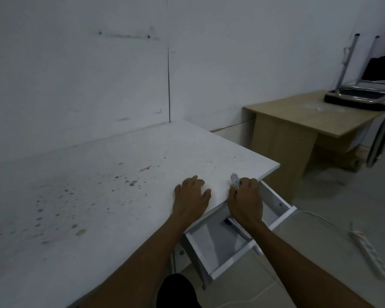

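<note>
My left hand [191,196] lies flat with spread fingers on the white desk [98,196], near its right front edge. Just to the right, my right hand [246,201] grips a silver pen [235,180], whose tip end rests on the desk top. Below my right hand a white drawer [285,216] stands pulled out. Inside the drawer lies a dark blue and red item [230,222], mostly hidden by my right wrist.
The white desk is stained with brown spots on its left half and stands against a white wall. A wooden table [309,116] at the right carries an upturned chair [365,96]. A white power strip [369,252] and cable lie on the floor.
</note>
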